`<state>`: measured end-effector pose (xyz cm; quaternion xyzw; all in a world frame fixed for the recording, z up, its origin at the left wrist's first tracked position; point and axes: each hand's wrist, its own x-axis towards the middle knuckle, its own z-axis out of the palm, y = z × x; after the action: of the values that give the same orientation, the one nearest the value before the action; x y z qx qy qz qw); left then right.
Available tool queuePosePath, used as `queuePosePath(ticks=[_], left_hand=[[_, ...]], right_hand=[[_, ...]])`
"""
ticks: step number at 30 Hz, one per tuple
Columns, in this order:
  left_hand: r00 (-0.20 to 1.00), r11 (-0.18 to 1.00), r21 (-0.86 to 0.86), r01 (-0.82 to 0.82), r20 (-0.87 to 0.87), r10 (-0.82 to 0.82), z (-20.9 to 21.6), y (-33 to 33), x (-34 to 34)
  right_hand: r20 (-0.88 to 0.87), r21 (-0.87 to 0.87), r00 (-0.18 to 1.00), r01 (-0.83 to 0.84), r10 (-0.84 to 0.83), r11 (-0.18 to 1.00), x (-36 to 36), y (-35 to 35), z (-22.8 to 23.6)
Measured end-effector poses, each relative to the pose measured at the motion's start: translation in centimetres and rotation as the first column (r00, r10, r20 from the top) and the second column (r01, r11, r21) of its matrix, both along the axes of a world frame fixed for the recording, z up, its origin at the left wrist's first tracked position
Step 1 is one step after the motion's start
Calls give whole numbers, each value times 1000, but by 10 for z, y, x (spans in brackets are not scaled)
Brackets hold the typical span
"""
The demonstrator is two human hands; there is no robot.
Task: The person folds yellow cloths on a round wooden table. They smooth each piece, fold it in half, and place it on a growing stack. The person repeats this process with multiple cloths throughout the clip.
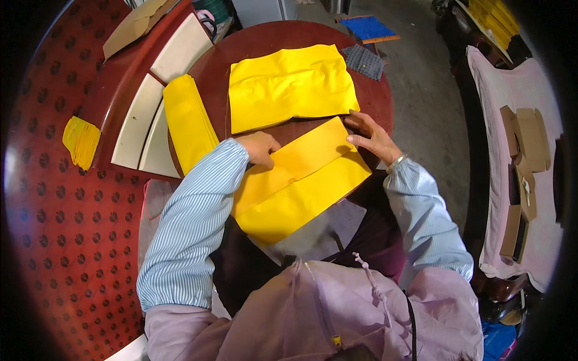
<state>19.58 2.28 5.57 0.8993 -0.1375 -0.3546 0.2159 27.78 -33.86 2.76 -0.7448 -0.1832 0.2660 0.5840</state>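
Observation:
A yellow sheet [307, 198], cloth-like and part folded over itself, lies tilted in front of me at the near edge of the round table. My left hand [257, 148] is closed at its upper left edge, fingers curled and thumb against the folded flap [295, 157]. At the right end of the fold, my right hand [374, 139] has thumb and fingers apart, touching the sheet's corner. Just beyond lies a flat stack of yellow sheets [289, 84], slightly wrinkled on top. To the left, a pile of long folded yellow pieces [188, 123] hangs over the table's edge.
The dark red round table [208, 63] carries a grey textured pad [364, 62] at far right. A red patterned surface [54, 204] with a small yellow bundle [82, 142] is at left. Opened cardboard boxes [533, 138] lie on a pink-covered bench at right.

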Motion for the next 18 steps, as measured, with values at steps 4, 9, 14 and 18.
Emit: queuePosePath(ticks=[4, 9, 14, 18], left_hand=[[1000, 999, 38, 17, -3, -17, -2, -8, 25], [828, 966, -163, -200, 499, 256, -17, -33, -12], [636, 913, -318, -256, 655, 407, -46, -90, -98], [618, 919, -216, -331, 686, 384, -58, -114, -122]], right_hand=[[75, -93, 989, -118, 125, 989, 3, -5, -11], [264, -177, 946, 238, -186, 955, -22, -14, -37], [102, -105, 966, 248, -237, 963, -34, -29, -21], [-314, -25, 916, 254, -248, 967, -56, -51, -1]])
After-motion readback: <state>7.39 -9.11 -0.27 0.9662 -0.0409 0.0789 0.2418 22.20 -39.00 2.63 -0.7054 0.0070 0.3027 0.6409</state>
